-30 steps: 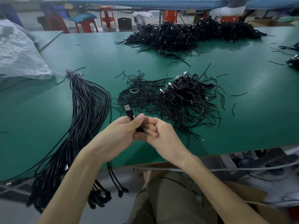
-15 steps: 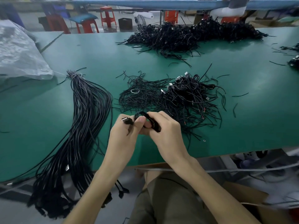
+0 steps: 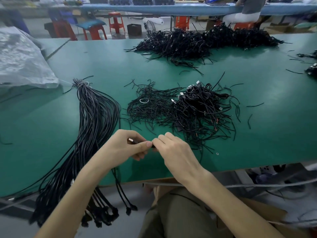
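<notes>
My left hand (image 3: 126, 148) and my right hand (image 3: 173, 150) meet above the near edge of the green table (image 3: 51, 127). Between them they hold a coiled black USB cable (image 3: 137, 142); its metal plug pokes out by my left fingers. My left thumb and fingers pinch the plug end. My right fingers curl round the other end, and most of the cable is hidden inside the two hands. Just beyond them lies a tangled pile of coiled USB cables (image 3: 204, 107), next to a pile of thin black twist ties (image 3: 151, 103).
A long tied bundle of black cables (image 3: 92, 127) runs down the left and hangs over the table edge. A bigger heap of cables (image 3: 197, 42) lies at the far side. A grey plastic bag (image 3: 20, 59) sits far left. Red stools and a seated person are behind.
The cable's plug stood up above my hands a second ago; since then the cable has been folded down small between both hands, with the plug now lying sideways by my left fingers.
</notes>
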`<action>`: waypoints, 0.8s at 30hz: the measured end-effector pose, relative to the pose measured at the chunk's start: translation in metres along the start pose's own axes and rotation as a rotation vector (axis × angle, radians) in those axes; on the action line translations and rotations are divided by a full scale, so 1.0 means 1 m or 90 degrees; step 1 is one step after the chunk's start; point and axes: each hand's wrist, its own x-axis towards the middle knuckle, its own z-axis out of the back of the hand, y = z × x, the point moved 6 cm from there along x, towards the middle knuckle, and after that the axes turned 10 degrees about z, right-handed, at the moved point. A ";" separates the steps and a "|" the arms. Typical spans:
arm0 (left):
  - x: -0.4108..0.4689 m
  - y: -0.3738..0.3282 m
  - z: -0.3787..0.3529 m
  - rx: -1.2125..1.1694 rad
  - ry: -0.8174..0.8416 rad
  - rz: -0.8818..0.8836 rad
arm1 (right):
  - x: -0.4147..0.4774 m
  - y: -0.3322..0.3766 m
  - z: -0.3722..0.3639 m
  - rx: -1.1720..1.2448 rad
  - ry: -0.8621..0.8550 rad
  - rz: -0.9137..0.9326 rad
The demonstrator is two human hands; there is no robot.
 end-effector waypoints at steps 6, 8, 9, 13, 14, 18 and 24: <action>0.000 -0.003 -0.011 0.347 0.155 -0.014 | 0.009 0.007 -0.006 -0.078 -0.008 0.089; 0.002 -0.002 -0.017 0.349 0.144 -0.017 | 0.013 0.002 -0.004 -0.073 -0.020 0.073; 0.004 -0.002 -0.018 0.350 0.122 -0.026 | 0.016 -0.001 -0.005 -0.069 -0.010 0.067; 0.008 -0.002 -0.012 0.319 0.034 -0.072 | 0.022 -0.009 -0.013 -0.039 0.049 0.046; 0.008 -0.002 -0.011 0.310 0.019 -0.089 | 0.024 -0.011 -0.015 -0.032 0.051 0.040; 0.014 0.003 -0.001 0.259 -0.050 -0.122 | 0.034 -0.012 -0.014 -0.054 0.019 0.016; 0.018 0.005 0.003 0.213 -0.032 -0.105 | 0.034 -0.013 -0.022 -0.146 0.037 0.074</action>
